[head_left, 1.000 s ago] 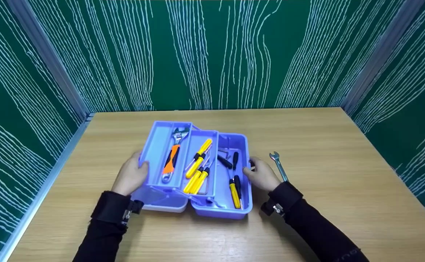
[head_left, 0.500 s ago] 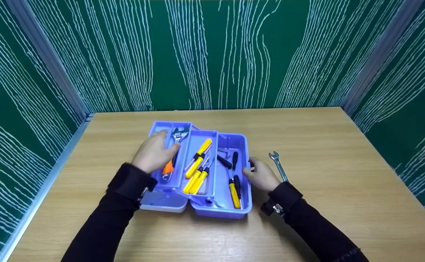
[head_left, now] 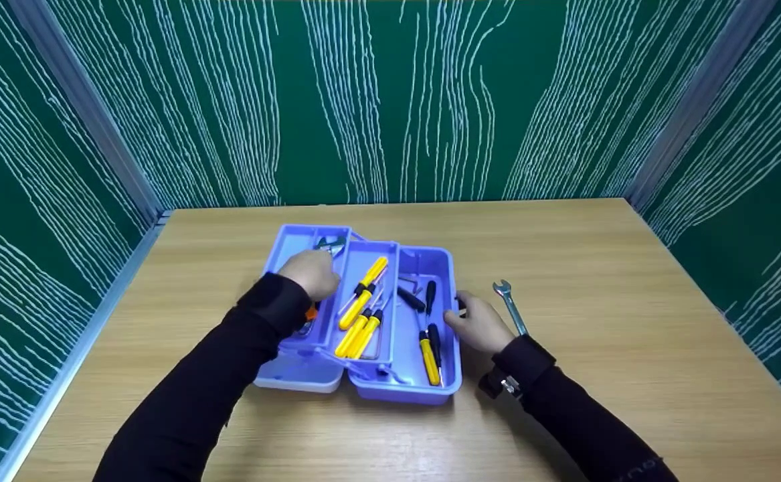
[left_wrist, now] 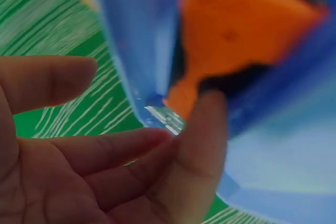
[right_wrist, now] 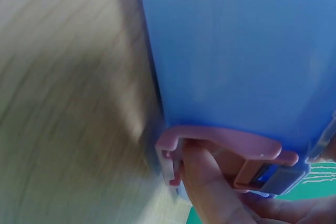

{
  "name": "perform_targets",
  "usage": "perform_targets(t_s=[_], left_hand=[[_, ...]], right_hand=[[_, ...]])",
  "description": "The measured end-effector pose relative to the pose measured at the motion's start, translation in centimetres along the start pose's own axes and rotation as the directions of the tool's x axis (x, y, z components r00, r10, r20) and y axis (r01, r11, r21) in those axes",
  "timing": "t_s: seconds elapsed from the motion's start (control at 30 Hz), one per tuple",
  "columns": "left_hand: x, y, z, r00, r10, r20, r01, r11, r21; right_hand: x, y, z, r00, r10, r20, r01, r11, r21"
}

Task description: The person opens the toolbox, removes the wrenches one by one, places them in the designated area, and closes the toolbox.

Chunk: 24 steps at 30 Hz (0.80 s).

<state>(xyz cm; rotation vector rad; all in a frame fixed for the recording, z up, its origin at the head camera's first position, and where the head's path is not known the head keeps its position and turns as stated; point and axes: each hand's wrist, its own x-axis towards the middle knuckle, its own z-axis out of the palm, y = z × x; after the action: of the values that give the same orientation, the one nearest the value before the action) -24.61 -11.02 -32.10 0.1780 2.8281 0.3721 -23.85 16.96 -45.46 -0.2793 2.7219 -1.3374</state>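
Observation:
A purple-blue toolbox (head_left: 400, 358) stands spread out on the table, its trays fanned to the left. In the leftmost tray lies an adjustable wrench (head_left: 329, 246) with an orange and black handle (left_wrist: 236, 24). My left hand (head_left: 310, 273) reaches down over that wrench and hides its middle in the head view. The left wrist view shows fingertips (left_wrist: 207, 111) right at the handle, while the thumb is apart from it. At the box's right side, my right hand (head_left: 482, 326) holds the wall, thumb near the rim, with a finger inside the reddish latch (right_wrist: 226, 139).
Several yellow-handled screwdrivers (head_left: 363, 335) lie in the middle tray. The deep right compartment contains black-handled screwdrivers (head_left: 431, 294) and a yellow-handled one (head_left: 429, 361). An open-end wrench (head_left: 510, 306) lies on the table (head_left: 604, 375) beyond my right wrist. Green patterned panels (head_left: 336, 100) enclose the table.
My left hand has left the toolbox's left edge, moved right over the leftmost tray and lowered onto the adjustable wrench. The right hand has stayed at the box's right side.

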Motion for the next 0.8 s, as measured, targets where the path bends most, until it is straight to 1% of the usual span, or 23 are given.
perform_targets(t_s=[0.07,0.1,0.2,0.27,0.33,0.43,0.53,0.63,0.7,0.8], left_hand=[[0.11,0.08,0.24,0.999,0.039,-0.037,-0.036,0.997,0.064],[0.13,0.11,0.35,0.996,0.066,-0.064,-0.059,0.993,0.102],[0.18,0.13,0.70,0.987,0.125,-0.106,-0.105,0.978,0.180],[0.19,0.11,0.86,0.984,0.135,-0.117,-0.109,0.972,0.209],[0.19,0.09,0.94,0.985,0.128,-0.115,-0.100,0.969,0.226],[0.20,0.08,0.84,0.991,0.093,-0.091,-0.070,0.971,0.228],[0.29,0.03,0.69,0.995,0.080,-0.067,-0.063,0.972,0.226],[0.42,-0.12,0.54,0.997,0.066,-0.044,-0.056,0.980,0.191],[0.48,-0.28,0.41,0.997,0.059,-0.040,-0.052,0.986,0.157],[0.51,-0.56,0.25,0.997,0.056,-0.052,-0.050,0.993,0.105]], right_hand=[[-0.03,0.04,-0.02,1.000,-0.003,0.002,0.003,1.000,-0.008],[-0.04,0.05,-0.05,1.000,-0.005,0.005,0.006,1.000,-0.012],[-0.05,-0.01,-0.16,1.000,0.014,0.013,-0.014,1.000,-0.013],[-0.06,-0.04,-0.20,1.000,0.019,0.024,-0.018,1.000,-0.009],[-0.03,-0.07,-0.21,0.999,0.023,0.033,-0.023,1.000,-0.002],[0.03,-0.13,-0.17,0.999,0.025,0.033,-0.025,1.000,0.007],[0.08,-0.13,-0.16,0.999,0.016,0.029,-0.016,1.000,0.002],[0.06,-0.10,-0.15,1.000,0.012,0.026,-0.011,1.000,-0.004],[0.07,-0.05,-0.12,1.000,0.015,0.022,-0.015,1.000,-0.006],[0.11,0.01,-0.04,1.000,0.016,0.018,-0.016,1.000,-0.010]])
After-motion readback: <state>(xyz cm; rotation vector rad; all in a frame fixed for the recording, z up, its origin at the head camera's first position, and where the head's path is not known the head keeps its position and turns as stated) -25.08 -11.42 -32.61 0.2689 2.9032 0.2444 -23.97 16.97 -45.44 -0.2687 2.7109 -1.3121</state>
